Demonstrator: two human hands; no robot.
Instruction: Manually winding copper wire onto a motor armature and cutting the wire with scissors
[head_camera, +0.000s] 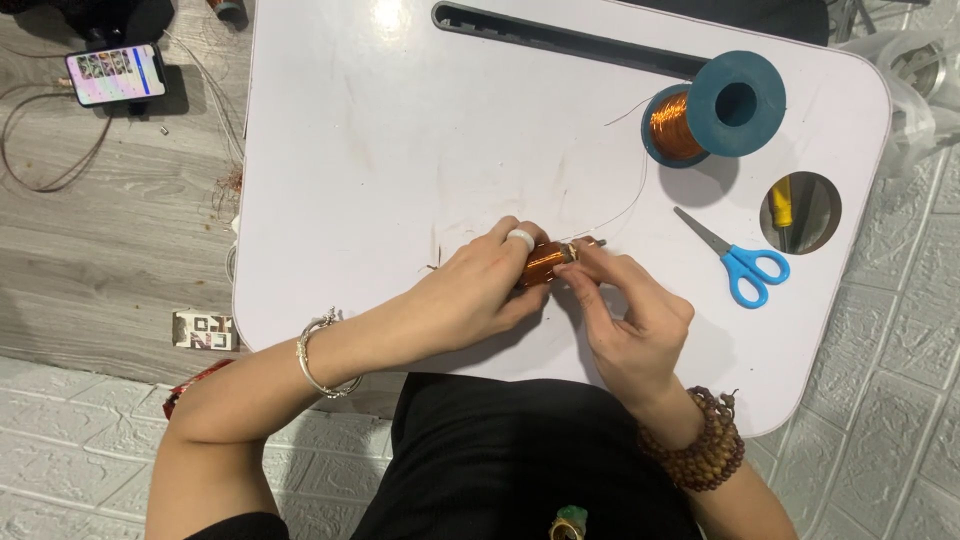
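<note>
**Fine wire at risk of snapping or snagging**

At the near centre of the white table (400, 150), the left hand (470, 295) grips a copper-wound coil (545, 262), fingers pressed around it; the right hand (625, 310) pinches its end. A hair-thin wire (640, 195) runs to the teal spool (715, 108): a sharp tug could break it. Blue scissors (745, 265) lie right. Left, on the floor, a small patterned box (203, 330).

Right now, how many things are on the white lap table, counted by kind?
Copper wire spool, teal flanges: 1
Blue-handled scissors: 1
Copper-wound coil, held by left hand and right hand: 1
Yellow-handled tool, in the table's round hole: 1
Total: 4
</note>
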